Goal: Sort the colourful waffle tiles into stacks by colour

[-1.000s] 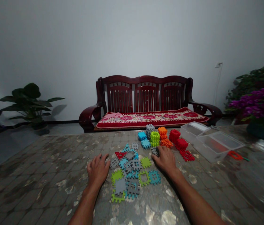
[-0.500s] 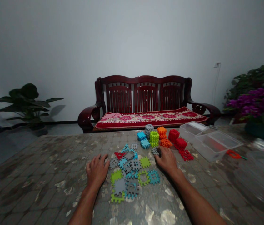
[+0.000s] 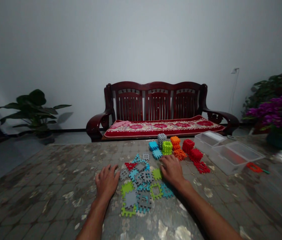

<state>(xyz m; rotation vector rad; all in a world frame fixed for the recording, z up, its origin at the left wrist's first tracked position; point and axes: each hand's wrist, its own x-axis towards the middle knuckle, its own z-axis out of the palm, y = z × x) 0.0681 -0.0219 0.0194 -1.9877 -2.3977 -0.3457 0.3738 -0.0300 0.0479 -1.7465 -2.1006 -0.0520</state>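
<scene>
My left hand (image 3: 107, 180) lies on the table with its fingers spread, beside a grey lattice tile (image 3: 124, 174) at the left of a loose pile. My right hand (image 3: 172, 169) rests palm down to the right of the pile, thumb apart from the loosely bent fingers. Its thumb is next to a solid lime-green tile (image 3: 157, 173). What lies under that palm is hidden. The pile of notched plastic tiles also holds a red tile (image 3: 130, 166), a lime-green frame (image 3: 156, 191), a blue lattice tile (image 3: 167, 190) and a plain grey tile (image 3: 131, 199).
Behind my right hand stand stacks of grey (image 3: 162, 140), blue (image 3: 157, 153), lime-green (image 3: 167, 147), orange (image 3: 175, 141) and red (image 3: 196, 155) tiles. A clear plastic box (image 3: 224, 160) stands at right, with purple flowers (image 3: 278, 113) beyond. A wooden bench (image 3: 156, 86) is behind the table.
My right hand has moved left, closer to the pile. The grey tile that showed at its fingers is now out of sight. My left hand stays put; the view has shifted slightly.
</scene>
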